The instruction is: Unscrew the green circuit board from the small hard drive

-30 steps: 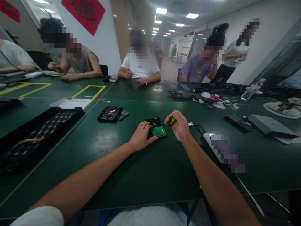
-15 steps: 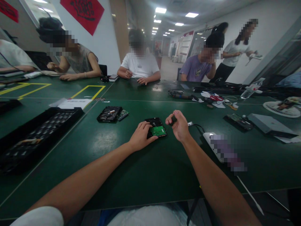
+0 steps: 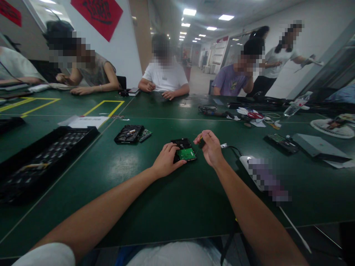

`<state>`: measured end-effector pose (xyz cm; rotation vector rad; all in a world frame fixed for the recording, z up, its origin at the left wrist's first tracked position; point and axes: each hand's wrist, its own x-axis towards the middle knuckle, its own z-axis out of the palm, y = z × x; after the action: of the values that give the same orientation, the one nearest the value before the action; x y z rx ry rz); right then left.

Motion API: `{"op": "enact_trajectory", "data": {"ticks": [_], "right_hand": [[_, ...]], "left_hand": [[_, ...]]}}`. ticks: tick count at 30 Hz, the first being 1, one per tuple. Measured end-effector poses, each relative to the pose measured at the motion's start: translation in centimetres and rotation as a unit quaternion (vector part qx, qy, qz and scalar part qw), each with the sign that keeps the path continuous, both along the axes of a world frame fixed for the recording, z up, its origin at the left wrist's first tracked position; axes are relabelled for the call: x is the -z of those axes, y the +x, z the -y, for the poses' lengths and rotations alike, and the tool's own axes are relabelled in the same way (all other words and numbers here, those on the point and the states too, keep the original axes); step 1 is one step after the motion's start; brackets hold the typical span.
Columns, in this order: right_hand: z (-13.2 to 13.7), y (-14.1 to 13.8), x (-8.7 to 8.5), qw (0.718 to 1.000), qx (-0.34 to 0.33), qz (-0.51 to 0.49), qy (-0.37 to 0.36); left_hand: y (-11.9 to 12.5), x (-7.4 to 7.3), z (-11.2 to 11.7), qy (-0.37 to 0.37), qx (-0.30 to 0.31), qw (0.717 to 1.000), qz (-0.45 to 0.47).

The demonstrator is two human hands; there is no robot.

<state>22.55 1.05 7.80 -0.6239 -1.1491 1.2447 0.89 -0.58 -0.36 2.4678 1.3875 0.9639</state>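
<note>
A black hard drive (image 3: pixel 185 149) with a green circuit board facing up lies on the green table (image 3: pixel 172 199) in front of me. My left hand (image 3: pixel 166 159) rests on its left side, fingers curled over the edge, holding it still. My right hand (image 3: pixel 211 147) is closed around the dark handle of a small screwdriver (image 3: pixel 202 142), held upright just right of the drive's far corner. The tool's tip is hidden between hand and drive.
A second opened hard drive (image 3: pixel 129 133) lies further left, a long black tray (image 3: pixel 41 159) beyond it. A white device (image 3: pixel 249 166) with a cable lies right of my hand. Another drive (image 3: pixel 281 143) and a grey box (image 3: pixel 318 147) sit at right. Several people sit along the far side.
My right hand turned the screwdriver a little, so its yellow marking no longer shows. My left hand stayed on the drive. A standing person at the back right stretched an arm out.
</note>
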Motion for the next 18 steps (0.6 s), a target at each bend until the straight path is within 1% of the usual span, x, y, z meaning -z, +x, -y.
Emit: {"op": "enact_trajectory", "data": {"ticks": [2, 7, 12, 18], "right_hand": [[0.01, 0.02, 0.01, 1.000, -0.001, -0.004, -0.001], [-0.09, 0.13, -0.22, 0.999, -0.030, -0.002, 0.010], [-0.06, 0.00, -0.40, 1.000, -0.020, -0.011, -0.006], [-0.01, -0.15, -0.02, 0.999, -0.019, -0.025, -0.011]], "left_hand": [[0.01, 0.00, 0.01, 0.001, 0.000, 1.000, 0.000], [-0.05, -0.05, 0.04, 0.002, 0.001, 1.000, -0.002], [-0.10, -0.11, 0.02, 0.002, 0.004, 1.000, -0.004], [-0.04, -0.17, 0.09, 0.000, 0.003, 1.000, 0.000]]}}
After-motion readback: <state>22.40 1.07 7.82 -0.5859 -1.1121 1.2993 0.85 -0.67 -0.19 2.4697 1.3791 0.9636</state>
